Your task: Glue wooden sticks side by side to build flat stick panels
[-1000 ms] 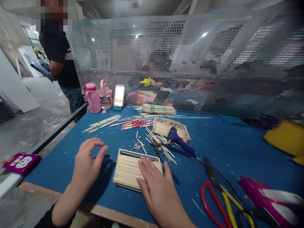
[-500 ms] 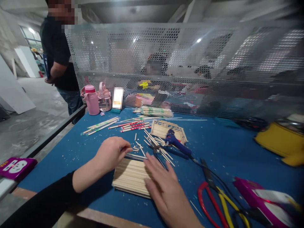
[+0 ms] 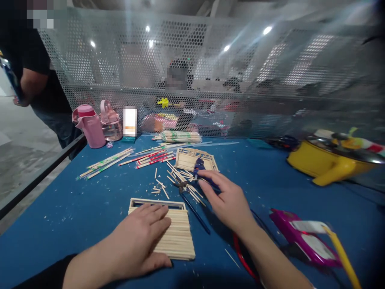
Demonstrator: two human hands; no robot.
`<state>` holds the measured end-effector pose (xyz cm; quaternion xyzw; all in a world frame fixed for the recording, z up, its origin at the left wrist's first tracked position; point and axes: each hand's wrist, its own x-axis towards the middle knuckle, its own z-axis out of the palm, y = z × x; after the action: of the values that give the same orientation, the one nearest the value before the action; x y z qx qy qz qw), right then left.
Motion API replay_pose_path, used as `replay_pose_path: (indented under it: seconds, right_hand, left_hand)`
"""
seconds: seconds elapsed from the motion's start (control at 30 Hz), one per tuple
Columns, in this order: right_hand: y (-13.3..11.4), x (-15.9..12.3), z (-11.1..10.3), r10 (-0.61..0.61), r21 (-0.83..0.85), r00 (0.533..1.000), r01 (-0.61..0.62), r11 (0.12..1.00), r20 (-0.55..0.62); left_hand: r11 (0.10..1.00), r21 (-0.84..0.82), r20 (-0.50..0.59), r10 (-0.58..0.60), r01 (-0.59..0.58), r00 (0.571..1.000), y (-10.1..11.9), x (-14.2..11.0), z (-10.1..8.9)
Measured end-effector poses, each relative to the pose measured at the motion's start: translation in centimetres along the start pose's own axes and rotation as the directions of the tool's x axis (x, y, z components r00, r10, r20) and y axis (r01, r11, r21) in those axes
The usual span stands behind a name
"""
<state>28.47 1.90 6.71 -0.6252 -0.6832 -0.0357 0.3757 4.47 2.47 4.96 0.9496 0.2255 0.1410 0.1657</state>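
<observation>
My left hand (image 3: 141, 237) lies flat, fingers stretched out, on a panel of pale wooden sticks (image 3: 180, 237) near the front of the blue table (image 3: 90, 208). My right hand (image 3: 230, 200) reaches forward to a blue glue gun (image 3: 198, 163), with finger and thumb apart on either side of its handle. The gun lies against a second stick frame (image 3: 186, 158). Loose sticks (image 3: 180, 178) are scattered between the two pieces.
Wrapped chopsticks (image 3: 105, 162) and a stick bundle (image 3: 180, 136) lie farther back. A pink bottle (image 3: 88, 125) and a clear bottle (image 3: 110, 122) stand at the back left. A yellow pot (image 3: 327, 162), a magenta object (image 3: 303, 239) and a red-handled tool (image 3: 240, 253) sit on the right. A person (image 3: 36, 72) stands at the left.
My left hand has come from beside the panel to rest flat on it. My right hand has left the panel and moved forward to the glue gun. The view has swung right.
</observation>
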Motion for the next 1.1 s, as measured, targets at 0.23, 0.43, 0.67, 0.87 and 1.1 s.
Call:
replay_pose_path:
  seconds: [0.23,0.43,0.67,0.87,1.1]
  right_hand:
    - [1.4,0.4,-0.3,-0.027,-0.146,0.998,0.037,0.989,0.065]
    - [4.4,2.2,-0.2,0.209,-0.520,0.924,-0.013,0.854,0.320]
    - [6.6,1.7,1.9,0.321,-0.552,0.865,-0.062,0.832,0.386]
    - [7.0,1.2,2.0,0.330,-0.522,0.869,-0.100,0.847,0.369]
    - [7.3,1.6,2.3,0.385,-0.507,0.873,-0.195,0.839,0.301]
  left_hand:
    - [0.999,0.042,0.027,0.013,-0.014,1.000,-0.4,-0.2,0.6]
    - [0.997,0.072,0.019,0.002,-0.003,1.000,-0.4,-0.3,0.4]
    - [0.997,0.078,0.078,-0.022,0.016,0.997,-0.1,0.0,0.1]
    - [0.998,0.060,0.034,-0.025,0.023,0.999,-0.2,0.2,0.3]
    - [0.994,0.088,-0.117,0.074,-0.064,0.990,-1.4,-0.1,1.8]
